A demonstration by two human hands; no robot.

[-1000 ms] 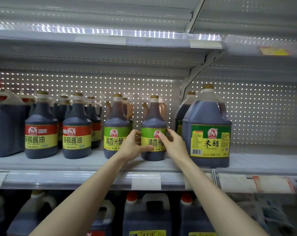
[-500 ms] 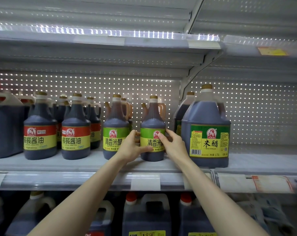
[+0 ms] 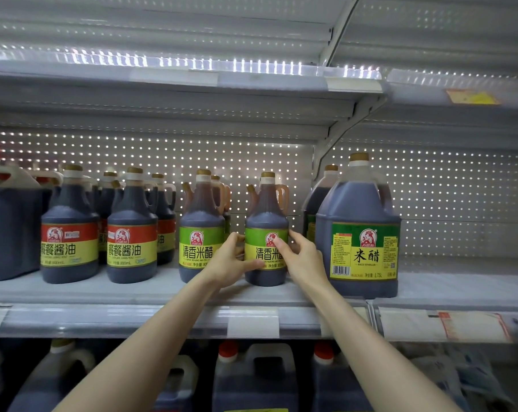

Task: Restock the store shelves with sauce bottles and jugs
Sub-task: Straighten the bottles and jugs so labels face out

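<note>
Where both hands clasp, round glossy green-labelled bottle (image 3: 266,233), dark liquid

Not much moved tbh. The left hand (image 3: 226,263) slid a bit lower on the green-label vinegar bottle (image 3: 266,233), thumb now under the label's bottom edge, and the right hand (image 3: 303,257) crept its thumb further across the label front. The view drifted slightly too.

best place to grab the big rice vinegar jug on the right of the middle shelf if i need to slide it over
Take the big rice vinegar jug by the neck handle at its upper right, coming from the front right, where the shelf is bare. The wide body looks too broad for one hand, and a second jug crowds its left rear side.
</note>
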